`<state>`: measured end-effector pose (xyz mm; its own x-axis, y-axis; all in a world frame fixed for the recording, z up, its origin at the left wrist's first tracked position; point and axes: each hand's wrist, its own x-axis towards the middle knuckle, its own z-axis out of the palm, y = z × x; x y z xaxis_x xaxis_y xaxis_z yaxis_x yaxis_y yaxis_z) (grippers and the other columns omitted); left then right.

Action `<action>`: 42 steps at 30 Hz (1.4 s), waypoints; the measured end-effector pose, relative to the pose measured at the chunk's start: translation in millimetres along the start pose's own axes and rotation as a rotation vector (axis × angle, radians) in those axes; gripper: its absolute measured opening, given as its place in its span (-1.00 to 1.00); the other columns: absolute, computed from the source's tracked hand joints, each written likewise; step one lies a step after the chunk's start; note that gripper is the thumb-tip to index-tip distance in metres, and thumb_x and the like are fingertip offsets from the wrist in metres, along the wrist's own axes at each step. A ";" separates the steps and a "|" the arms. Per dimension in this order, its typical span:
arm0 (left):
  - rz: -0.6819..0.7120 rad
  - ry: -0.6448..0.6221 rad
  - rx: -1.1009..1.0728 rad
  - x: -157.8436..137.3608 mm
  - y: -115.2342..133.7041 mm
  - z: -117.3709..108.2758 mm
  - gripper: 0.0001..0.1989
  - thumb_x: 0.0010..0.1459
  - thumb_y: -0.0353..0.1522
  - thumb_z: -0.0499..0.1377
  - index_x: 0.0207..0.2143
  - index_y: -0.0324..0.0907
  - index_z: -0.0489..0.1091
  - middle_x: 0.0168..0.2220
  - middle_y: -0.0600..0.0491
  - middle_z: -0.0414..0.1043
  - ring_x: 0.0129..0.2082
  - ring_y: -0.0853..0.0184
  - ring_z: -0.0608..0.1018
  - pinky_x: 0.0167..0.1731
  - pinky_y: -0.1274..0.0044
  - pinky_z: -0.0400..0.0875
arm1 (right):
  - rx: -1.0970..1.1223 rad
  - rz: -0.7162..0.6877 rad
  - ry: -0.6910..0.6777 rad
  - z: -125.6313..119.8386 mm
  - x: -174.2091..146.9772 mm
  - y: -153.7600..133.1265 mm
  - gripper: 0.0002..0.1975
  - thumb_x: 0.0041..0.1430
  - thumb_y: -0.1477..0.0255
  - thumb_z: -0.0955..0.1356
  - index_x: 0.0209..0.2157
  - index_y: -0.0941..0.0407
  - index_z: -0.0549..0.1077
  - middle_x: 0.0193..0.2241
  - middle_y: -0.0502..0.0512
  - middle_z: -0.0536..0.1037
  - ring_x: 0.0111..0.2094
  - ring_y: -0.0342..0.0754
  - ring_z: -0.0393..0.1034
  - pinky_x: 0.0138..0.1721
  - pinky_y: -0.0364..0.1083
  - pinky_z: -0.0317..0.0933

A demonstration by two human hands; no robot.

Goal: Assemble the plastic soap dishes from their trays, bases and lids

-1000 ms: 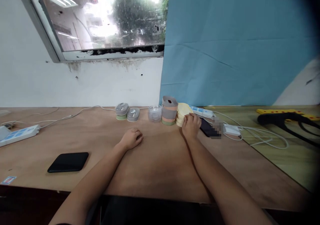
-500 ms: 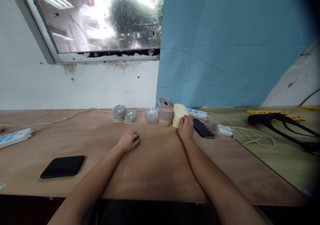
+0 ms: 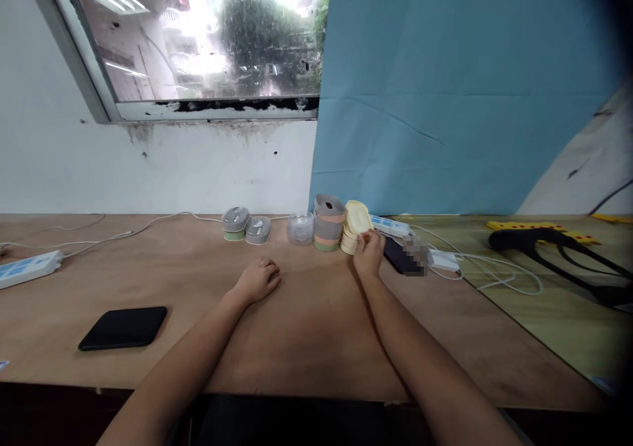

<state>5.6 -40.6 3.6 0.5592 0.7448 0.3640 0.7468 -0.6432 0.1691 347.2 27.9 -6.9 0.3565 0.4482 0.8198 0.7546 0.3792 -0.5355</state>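
My right hand (image 3: 368, 251) pinches the near edge of the top pale yellow tray (image 3: 359, 216), a shallow oval piece that is tilted up from the stack of yellow trays (image 3: 348, 240) below it. Just left of that stack stands a tall pile of grey, pink and green oval containers (image 3: 328, 225). My left hand (image 3: 259, 279) rests on the tabletop, holding nothing, its fingers loosely bent and the thumb apart. Beyond it are two small grey lidded containers (image 3: 235, 220), one with a green base, and some clear plastic pieces (image 3: 300, 228).
A black phone (image 3: 123, 328) lies at the left of the brown table (image 3: 297, 360). Another dark phone (image 3: 399, 258) is right of my right hand. White power strips (image 3: 30, 268), a white adapter (image 3: 444, 260) and loose cables spread along the back. A black strap (image 3: 554, 248) lies far right.
The top yellow tray has tipped up, its far side rising, with my right hand at its near edge. My left hand has barely shifted. The view has moved slightly.
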 end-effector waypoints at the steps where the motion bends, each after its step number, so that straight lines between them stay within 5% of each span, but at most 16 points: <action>1: 0.001 -0.002 0.000 -0.2 0.1 -0.3 -0.74 0.19 -0.23 0.06 -0.19 -0.16 0.44 -0.16 -0.05 0.43 -0.16 0.24 0.45 -0.10 0.43 0.33 | 0.005 0.003 0.002 0.0 0.1 0.1 -0.85 0.20 0.34 0.20 -0.28 0.12 0.28 -0.12 0.30 0.34 0.04 0.10 0.16 0.08 0.13 0.07; 12: 0.006 -0.011 -0.005 -1.3 0.5 -1.2 -0.74 0.19 -0.23 0.06 -0.18 -0.16 0.44 -0.14 -0.05 0.44 -0.13 0.23 0.46 -0.08 0.42 0.32 | 0.058 0.000 0.098 -7.4 4.4 -15.9 -0.84 0.23 0.31 0.19 -0.27 0.12 0.24 -0.02 0.36 0.26 0.12 0.11 0.12 0.12 0.17 0.04; 17: -0.049 0.004 -0.055 -2.8 -0.8 0.9 -0.59 0.16 -0.22 0.10 0.03 -0.18 0.33 -0.08 -0.11 0.42 -0.06 0.16 0.45 -0.03 0.35 0.31 | 0.118 -0.166 0.068 -12.6 1.3 -45.3 -0.88 0.25 0.36 0.20 -0.24 0.11 0.24 0.03 0.35 0.24 0.15 0.10 0.11 0.13 0.21 0.04; 24: -0.308 0.254 -0.407 -3.7 -9.0 7.3 -0.21 0.14 -0.17 0.13 0.31 -0.13 -0.21 0.05 -0.13 0.32 -0.20 0.26 0.50 -0.15 0.35 0.41 | 0.349 -0.389 -0.255 5.8 -36.6 -101.7 -0.92 0.23 0.44 0.21 -0.21 0.06 0.24 0.04 0.27 0.30 0.14 0.08 0.20 0.07 0.21 0.18; 28: -0.278 0.461 -0.651 -2.0 -10.4 5.4 -0.08 0.10 -0.23 0.19 0.31 -0.13 -0.36 0.13 -0.21 0.21 -0.17 0.28 0.51 -0.20 0.40 0.45 | 0.532 -0.507 -0.535 10.2 -59.4 -128.8 -0.86 0.20 0.47 0.23 -0.18 0.04 0.24 0.06 0.27 0.34 0.11 0.09 0.26 0.02 0.15 0.27; 31: -0.195 0.582 -0.728 -1.6 -8.2 0.8 -0.13 0.07 -0.27 0.21 0.30 -0.15 -0.23 0.12 -0.21 0.23 -0.08 0.25 0.48 -0.14 0.42 0.43 | 0.598 -0.534 -0.639 9.9 -66.2 -135.3 -0.84 0.19 0.46 0.24 -0.17 0.02 0.24 0.08 0.23 0.35 0.08 0.09 0.30 -0.02 0.12 0.30; 34: -0.234 0.631 -0.756 -2.6 -6.5 -4.6 -0.36 0.12 -0.25 0.16 0.21 -0.17 0.02 -0.05 -0.10 0.39 -0.22 0.33 0.51 -0.22 0.49 0.42 | 0.533 -0.427 -0.627 8.5 -67.2 -128.7 -0.86 0.21 0.43 0.22 -0.16 0.02 0.24 -0.06 0.17 0.48 -0.06 0.06 0.41 -0.12 0.05 0.35; 38: -0.377 0.543 -0.681 -4.6 -4.6 -11.2 -0.66 0.18 -0.16 0.08 -0.14 -0.21 0.34 -0.45 0.10 0.39 -0.49 0.42 0.42 -0.44 0.59 0.31 | 0.422 -0.248 -0.522 5.1 -60.2 -113.0 -0.80 0.25 0.37 0.21 -0.10 0.08 0.28 -0.37 0.08 0.53 -0.39 -0.02 0.45 -0.37 -0.05 0.32; 42: -0.393 0.441 -0.569 -3.9 0.3 -15.0 -0.67 0.16 -0.12 0.07 -0.28 -0.21 0.37 -0.57 0.16 0.29 -0.56 0.44 0.33 -0.52 0.61 0.20 | 0.324 -0.153 -0.351 2.5 -33.3 -104.0 -0.71 0.22 0.29 0.23 -0.06 0.10 0.31 -0.32 0.10 0.52 -0.35 -0.02 0.41 -0.30 -0.03 0.31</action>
<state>-1.7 -46.4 16.0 0.0130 0.8725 0.4884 0.4953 -0.4299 0.7549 255.5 -24.5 21.0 0.0065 0.5922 0.8058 0.5543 0.6685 -0.4958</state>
